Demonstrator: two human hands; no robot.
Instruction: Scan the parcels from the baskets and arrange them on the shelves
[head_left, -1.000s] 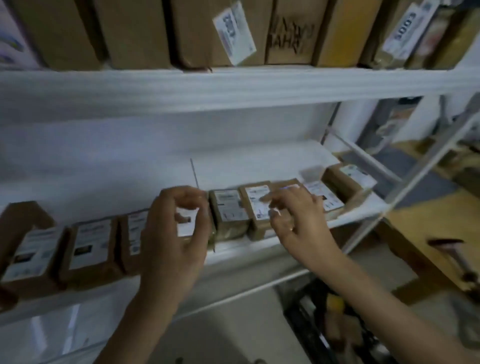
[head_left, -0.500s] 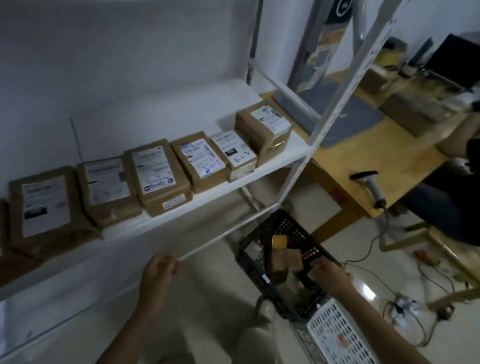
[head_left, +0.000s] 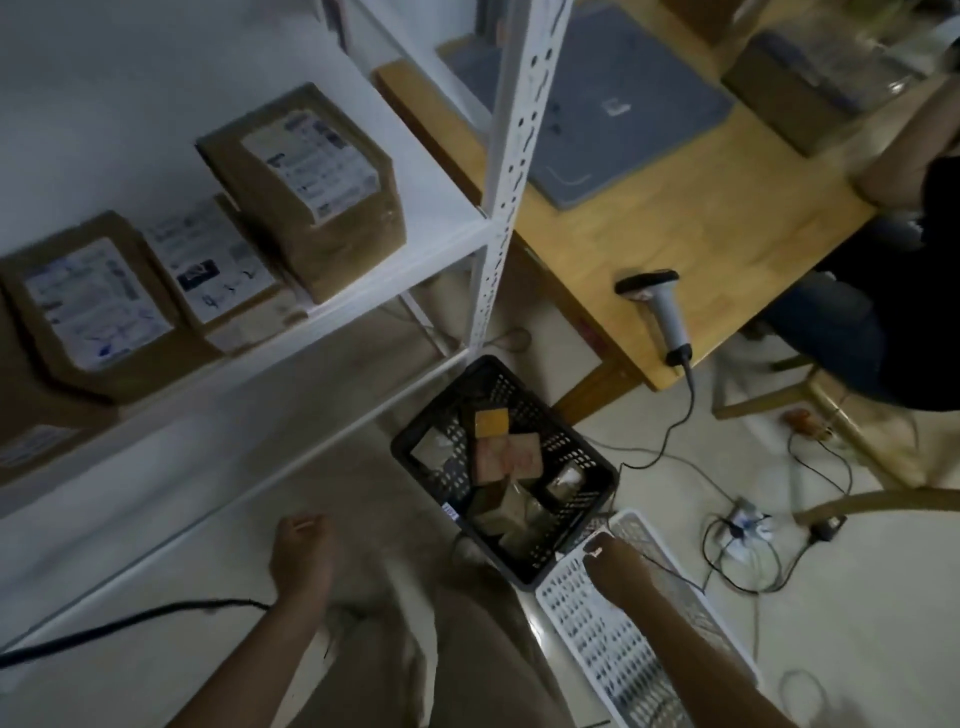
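I see the black basket (head_left: 571, 452) just ahead of my right hand (head_left: 618, 571), holding several small brown parcels (head_left: 506, 457) jumbled together. The white basket (head_left: 613, 660) lies under that hand; I make out nothing in it. My left hand (head_left: 301, 556) hangs loosely curled and empty, below the shelf's labelled boxes (head_left: 306, 192). The right hand looks empty too, but its finger spread is unclear.

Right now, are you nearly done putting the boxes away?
Not yet. Labelled parcels already sit on the shelf. The left hand and right hand hold nothing; the right reaches toward the black basket, where more boxes wait. The scanner lies on the table.
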